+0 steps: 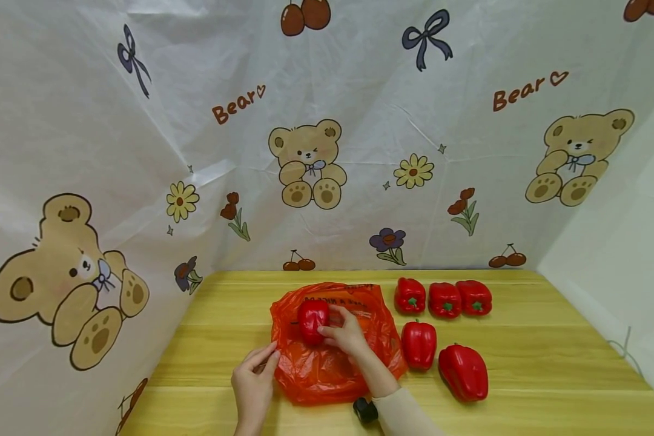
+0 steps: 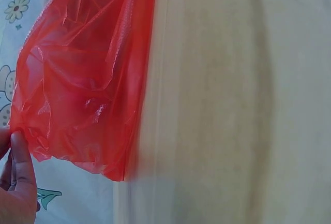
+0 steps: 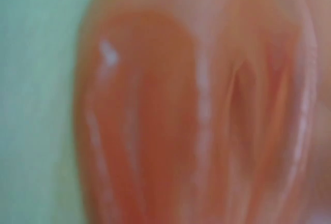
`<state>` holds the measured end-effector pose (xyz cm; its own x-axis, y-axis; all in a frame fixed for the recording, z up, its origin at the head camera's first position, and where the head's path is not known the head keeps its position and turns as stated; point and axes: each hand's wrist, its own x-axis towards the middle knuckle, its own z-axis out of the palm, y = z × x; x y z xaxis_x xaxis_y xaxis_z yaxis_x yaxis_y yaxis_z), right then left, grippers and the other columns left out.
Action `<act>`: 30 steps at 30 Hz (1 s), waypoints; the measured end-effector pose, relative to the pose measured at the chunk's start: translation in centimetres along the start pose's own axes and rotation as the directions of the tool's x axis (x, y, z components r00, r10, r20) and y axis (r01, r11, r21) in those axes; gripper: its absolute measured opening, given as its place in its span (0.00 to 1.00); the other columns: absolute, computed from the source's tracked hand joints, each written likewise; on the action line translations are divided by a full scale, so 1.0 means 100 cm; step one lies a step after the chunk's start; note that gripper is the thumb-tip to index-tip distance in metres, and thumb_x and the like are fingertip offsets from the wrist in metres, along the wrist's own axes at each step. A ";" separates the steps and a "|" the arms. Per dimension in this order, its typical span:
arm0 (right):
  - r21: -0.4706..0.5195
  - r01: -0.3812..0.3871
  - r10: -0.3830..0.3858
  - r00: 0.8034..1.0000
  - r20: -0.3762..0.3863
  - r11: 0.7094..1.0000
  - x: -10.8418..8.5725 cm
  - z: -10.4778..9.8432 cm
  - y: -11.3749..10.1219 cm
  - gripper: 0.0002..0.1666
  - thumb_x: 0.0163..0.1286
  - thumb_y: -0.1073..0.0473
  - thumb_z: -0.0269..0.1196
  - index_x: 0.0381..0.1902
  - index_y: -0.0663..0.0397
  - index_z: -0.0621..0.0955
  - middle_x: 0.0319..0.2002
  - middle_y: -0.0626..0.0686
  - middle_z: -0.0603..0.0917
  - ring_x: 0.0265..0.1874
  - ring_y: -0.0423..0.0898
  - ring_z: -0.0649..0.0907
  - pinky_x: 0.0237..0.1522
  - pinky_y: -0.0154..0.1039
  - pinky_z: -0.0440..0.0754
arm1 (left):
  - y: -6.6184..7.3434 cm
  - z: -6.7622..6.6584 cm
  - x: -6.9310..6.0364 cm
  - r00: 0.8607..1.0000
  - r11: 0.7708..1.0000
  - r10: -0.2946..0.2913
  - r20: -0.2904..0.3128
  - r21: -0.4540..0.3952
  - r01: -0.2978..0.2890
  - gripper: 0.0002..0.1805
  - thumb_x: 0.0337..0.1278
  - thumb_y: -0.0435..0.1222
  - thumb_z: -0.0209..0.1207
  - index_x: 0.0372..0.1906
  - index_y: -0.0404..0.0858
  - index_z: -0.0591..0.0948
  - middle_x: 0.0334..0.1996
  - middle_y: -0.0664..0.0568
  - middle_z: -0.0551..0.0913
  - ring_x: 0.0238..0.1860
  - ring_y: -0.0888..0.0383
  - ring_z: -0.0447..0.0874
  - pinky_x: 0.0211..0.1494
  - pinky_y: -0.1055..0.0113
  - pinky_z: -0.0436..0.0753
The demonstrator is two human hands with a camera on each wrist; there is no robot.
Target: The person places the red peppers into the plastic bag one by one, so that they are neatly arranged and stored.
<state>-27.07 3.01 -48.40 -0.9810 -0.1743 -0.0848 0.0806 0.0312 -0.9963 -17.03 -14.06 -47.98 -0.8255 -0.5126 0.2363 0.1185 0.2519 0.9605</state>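
Note:
A thin orange-red plastic bag with dark print lies spread on the table. Its left edge is pinched between the thumb and fingers of my left hand, and the left wrist view shows the same grip on the bag. My right hand grips a glossy red bell pepper from its right side, at the bag's middle. Whether the pepper touches the plastic below it, I cannot tell. Blurred orange-red plastic fills most of the right wrist view, where neither hand nor pepper can be made out.
Right of the bag lie two red bell peppers, one close by and one nearer me. Further back stand three more. A small black object is at my right wrist. Bear-printed sheeting walls the wooden table.

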 end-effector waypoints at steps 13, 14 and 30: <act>-0.099 0.091 -0.076 0.986 0.147 0.991 0.000 0.002 -0.002 0.44 0.64 0.73 0.63 0.74 0.69 0.56 0.67 0.75 0.65 0.64 0.69 0.71 0.58 0.54 0.79 | 0.000 0.000 0.000 1.000 1.000 -0.022 -0.001 -0.008 0.022 0.10 0.53 0.25 0.66 0.42 0.31 0.88 0.41 0.39 0.86 0.37 0.75 0.79 0.39 0.86 0.79; -0.104 0.090 -0.073 0.984 0.160 0.990 0.001 0.002 -0.002 0.44 0.64 0.73 0.62 0.74 0.69 0.55 0.67 0.75 0.64 0.65 0.69 0.70 0.59 0.55 0.78 | 0.000 0.000 0.000 1.000 1.000 -0.023 -0.001 -0.007 0.023 0.10 0.53 0.25 0.66 0.42 0.31 0.88 0.41 0.39 0.86 0.37 0.75 0.79 0.39 0.86 0.79; -0.116 0.125 -0.096 0.969 0.225 0.985 -0.018 -0.009 -0.013 0.43 0.68 0.72 0.59 0.75 0.66 0.53 0.72 0.71 0.58 0.70 0.68 0.63 0.62 0.55 0.75 | -0.001 0.000 0.000 1.000 1.000 0.004 -0.012 0.012 -0.004 0.10 0.52 0.25 0.67 0.41 0.31 0.88 0.41 0.39 0.87 0.37 0.75 0.80 0.38 0.86 0.78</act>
<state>-25.56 4.18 -46.98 -0.9191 -0.3939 0.0097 -0.0632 0.1229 -0.9904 -17.03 -14.11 -48.07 -0.8181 -0.5216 0.2420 0.1149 0.2641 0.9576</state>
